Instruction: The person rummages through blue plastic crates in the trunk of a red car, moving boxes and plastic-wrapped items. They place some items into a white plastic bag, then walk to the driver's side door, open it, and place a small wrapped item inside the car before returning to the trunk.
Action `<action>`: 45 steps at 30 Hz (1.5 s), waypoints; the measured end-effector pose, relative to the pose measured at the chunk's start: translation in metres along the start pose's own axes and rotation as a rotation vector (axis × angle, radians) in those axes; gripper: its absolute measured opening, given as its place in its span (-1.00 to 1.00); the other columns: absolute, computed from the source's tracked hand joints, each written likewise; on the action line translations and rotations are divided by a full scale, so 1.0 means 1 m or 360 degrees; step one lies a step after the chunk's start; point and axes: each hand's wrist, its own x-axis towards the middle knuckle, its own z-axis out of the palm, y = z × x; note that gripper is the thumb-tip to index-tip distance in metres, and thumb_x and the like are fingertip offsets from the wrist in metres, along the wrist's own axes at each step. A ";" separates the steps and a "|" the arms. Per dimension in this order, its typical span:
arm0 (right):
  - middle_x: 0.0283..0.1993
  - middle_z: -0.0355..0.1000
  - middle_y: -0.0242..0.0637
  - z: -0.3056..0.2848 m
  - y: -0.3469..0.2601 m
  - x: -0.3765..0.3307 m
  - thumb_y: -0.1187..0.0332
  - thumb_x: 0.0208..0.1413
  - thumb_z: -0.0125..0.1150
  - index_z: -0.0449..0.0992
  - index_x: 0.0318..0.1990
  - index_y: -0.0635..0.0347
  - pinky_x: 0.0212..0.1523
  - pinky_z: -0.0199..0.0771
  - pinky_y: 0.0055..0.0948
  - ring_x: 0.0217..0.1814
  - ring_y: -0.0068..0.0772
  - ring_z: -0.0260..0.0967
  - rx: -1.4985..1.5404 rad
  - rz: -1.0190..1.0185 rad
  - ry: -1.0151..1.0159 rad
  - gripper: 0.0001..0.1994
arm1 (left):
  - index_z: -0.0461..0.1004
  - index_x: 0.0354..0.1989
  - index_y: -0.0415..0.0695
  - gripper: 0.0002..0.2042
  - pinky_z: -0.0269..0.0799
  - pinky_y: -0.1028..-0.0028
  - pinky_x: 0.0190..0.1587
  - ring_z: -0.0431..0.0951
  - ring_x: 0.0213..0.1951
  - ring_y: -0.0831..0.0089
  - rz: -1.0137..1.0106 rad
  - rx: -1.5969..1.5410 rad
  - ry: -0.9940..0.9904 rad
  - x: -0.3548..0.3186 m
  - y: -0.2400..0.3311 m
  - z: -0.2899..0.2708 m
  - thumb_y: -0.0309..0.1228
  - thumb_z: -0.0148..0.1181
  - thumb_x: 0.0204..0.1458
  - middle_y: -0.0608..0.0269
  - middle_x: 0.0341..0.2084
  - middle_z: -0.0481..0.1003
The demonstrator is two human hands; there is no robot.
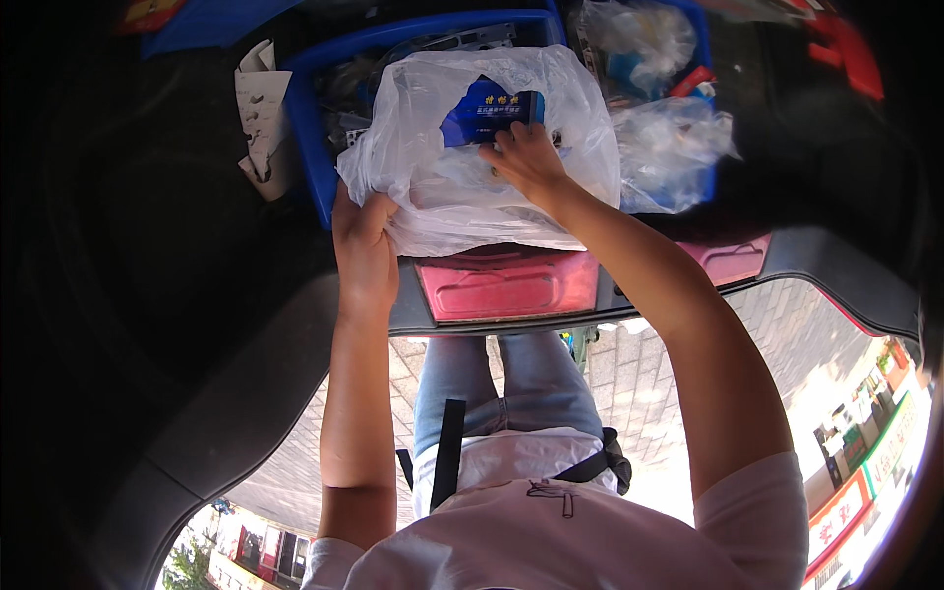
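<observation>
A white translucent plastic bag (433, 187) rests across a blue bin, its mouth torn or spread wide. Through the opening shows a dark blue box (467, 123) with yellow print. At the bag's lower left corner, my left hand (362, 228) is closed on the plastic, the thumb on top and the other fingers mostly hidden. My right hand (526, 157) reaches into the opening from the right. Its curled fingers press on the lower right edge of the box; the bag's other contents are hidden.
The blue bin (313, 147) holds metal parts behind the bag. At right, a second blue bin (703, 25) contains clear plastic bags (674, 143). A torn cardboard piece (261, 123) lies left. Nearer me are the vehicle's rear sill (413, 313) and a red panel (511, 287).
</observation>
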 end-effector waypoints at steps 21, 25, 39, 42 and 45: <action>-0.36 0.50 -0.25 -0.249 0.033 -0.224 0.22 -0.28 0.38 0.51 -0.31 0.23 -0.35 0.50 -0.52 -0.30 -0.33 0.46 0.1331 0.0642 0.1444 -0.64 | 0.15 0.08 -0.22 -0.41 0.18 0.33 0.01 0.28 -0.07 0.24 0.1400 0.1548 0.0352 -0.016 0.030 0.039 -0.66 0.04 -0.27 0.07 0.09 0.09; -0.41 0.39 -0.15 -0.288 0.057 -0.298 0.02 -0.02 0.12 0.42 -0.22 0.30 -0.55 0.40 -0.56 -0.35 -0.27 0.36 0.0769 0.0559 0.1433 -0.55 | 0.49 -0.28 -0.15 -0.68 0.22 0.36 -0.07 0.36 -0.19 0.26 0.1634 0.1395 -0.0590 -0.043 0.037 0.143 -0.67 0.03 -0.29 0.23 -0.35 0.43; -0.33 0.47 -0.23 -0.234 0.116 -0.281 0.45 -0.25 0.37 0.52 -0.28 0.36 -0.25 0.37 -0.58 -0.27 -0.47 0.40 0.1417 0.1114 0.1786 -0.70 | 0.47 -0.17 -0.02 -0.63 -0.35 -0.12 0.19 0.21 0.10 0.35 0.1530 0.3112 -0.0435 0.082 -0.114 0.288 -0.20 0.26 -0.21 0.31 -0.03 0.33; -0.31 0.47 -0.21 -0.222 0.120 -0.269 0.45 -0.22 0.36 0.51 -0.27 0.38 -0.23 0.36 -0.58 -0.26 -0.48 0.39 0.1598 0.1102 0.1928 -0.70 | 0.42 -0.11 -0.16 -0.62 0.20 0.19 -0.02 0.44 -0.24 0.37 0.1162 0.2287 -0.0988 0.080 -0.117 0.282 -0.37 0.23 -0.18 0.31 -0.15 0.40; -0.30 0.47 -0.16 -0.214 0.118 -0.248 0.47 -0.20 0.35 0.49 -0.25 0.43 -0.23 0.42 -0.54 -0.23 -0.44 0.40 0.1862 0.1005 0.2060 -0.69 | 0.32 0.01 -0.22 -0.53 0.37 0.46 -0.31 0.45 -0.45 0.46 0.0351 0.1207 -0.1300 0.064 -0.109 0.276 -0.56 0.11 -0.19 0.20 -0.13 0.37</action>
